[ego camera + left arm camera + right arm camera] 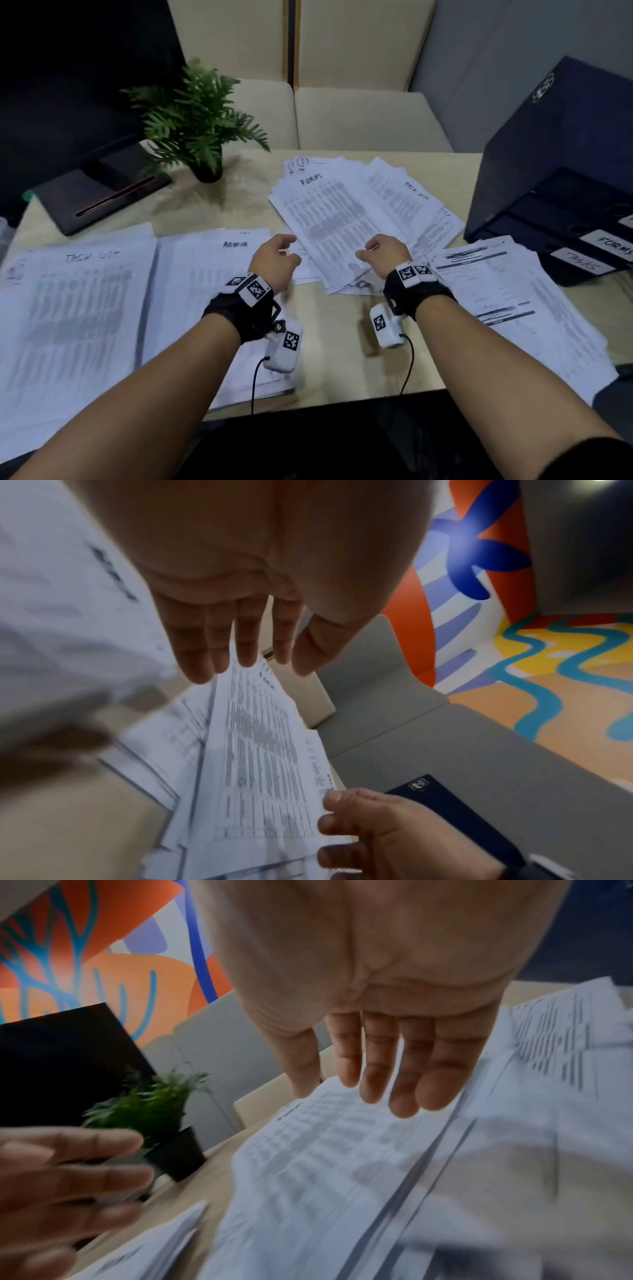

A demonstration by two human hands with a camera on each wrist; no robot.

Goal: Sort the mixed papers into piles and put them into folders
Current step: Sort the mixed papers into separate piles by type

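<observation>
Head view, entries as I am logging them from my remote station, working outward.

1. Left hand (274,258): hovering just over the near left edge of the mixed papers (342,212). Fingers are hanging loosely spread and nearly straight, gripping nothing.
2. Right hand (383,253): hanging over the near right edge of the same sheets. Fingers are lying straight and close together, pinching nothing. I am not able to tell whether the fingertips are touching the paper.
3. Mixed papers: lying fanned out across the middle of the table (219,205). The top sheet is showing the handwritten word FORM, and a sheet marked TASK LIST is peeking out at the right.
4. Task-list pile (75,308): sitting at the near left.
5. Admin pile (205,284): sitting just beside the task-list pile, to its right, and running under the left forearm.
6. Third pile (513,308): lying at the near right, with printed sheets carrying dark bars, partly under the right forearm.
7. Folders (582,240): lying on their sides inside a dark blue box (548,137) at the far right. Two spine labels are reading FORMS and TASKS.
8. Plant (195,120): standing in a dark pot at the far left of centre.
9. Monitor (68,85): standing dark behind the plant.
10. Bench (359,116): cream cushions sitting beyond the far edge of the table.
</observation>
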